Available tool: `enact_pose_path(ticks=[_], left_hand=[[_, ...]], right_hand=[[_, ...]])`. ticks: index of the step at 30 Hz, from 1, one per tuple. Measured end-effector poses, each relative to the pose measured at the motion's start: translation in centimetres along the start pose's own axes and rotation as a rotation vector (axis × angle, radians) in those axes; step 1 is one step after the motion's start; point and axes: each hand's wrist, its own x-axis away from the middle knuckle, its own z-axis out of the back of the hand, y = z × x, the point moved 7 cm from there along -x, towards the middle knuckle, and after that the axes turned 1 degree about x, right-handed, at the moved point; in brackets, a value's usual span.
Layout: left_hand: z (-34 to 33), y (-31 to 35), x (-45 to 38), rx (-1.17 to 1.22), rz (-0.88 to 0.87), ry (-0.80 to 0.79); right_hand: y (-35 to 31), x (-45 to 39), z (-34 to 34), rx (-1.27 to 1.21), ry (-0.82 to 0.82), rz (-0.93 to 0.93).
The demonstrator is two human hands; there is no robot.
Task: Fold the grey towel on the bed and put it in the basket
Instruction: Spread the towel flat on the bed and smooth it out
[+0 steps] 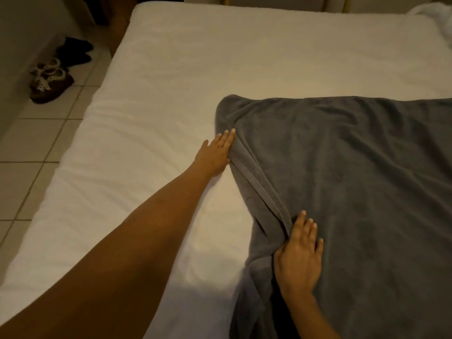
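A person leans over a white-sheeted bed, both bare hands working the left edge of a grey towel that lies spread across the right half of the mattress, from about the 1 o'clock to the 5 o'clock part of the view, running off the right and bottom borders. The left hand, at the end of an arm stretched in from 7 o'clock, rests near the centre of the view, palm down, its fingers straight and held close together, touching the towel's hemmed border where the cloth bunches into a rounded fold at 12 o'clock from the hand. Whether the thumb grips the hem cannot be told. The right hand, coming in from 5 o'clock, lies flat on top of the towel just inside the same hem, fingers slightly fanned and pressing down, nothing pinched. The hem runs as a paler band diagonally between the two hands, doubled over on itself. To the left of the bed, at 10 o'clock, a pair of brown lace-up shoes and a darker pair beyond them stand on a pale tiled floor against a wall. A bit of white bedding shows at the far right corner of the mattress.
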Motion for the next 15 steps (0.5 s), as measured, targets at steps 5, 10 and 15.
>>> enact_pose_path(ticks=[5, 10, 15], left_hand=[[-1.8, 1.7, -2.6, -0.126, -0.061, -0.024], [-1.0, 2.2, -3.6, -0.263, -0.109, 0.094], [0.8, 1.7, -4.8, -0.338, -0.066, 0.106]], right_hand=[[2.2, -1.4, -3.0, -0.037, -0.040, 0.003], [1.5, -2.1, -4.2, -0.073, -0.068, -0.006], [1.6, -2.1, -4.3, -0.082, -0.103, -0.019]])
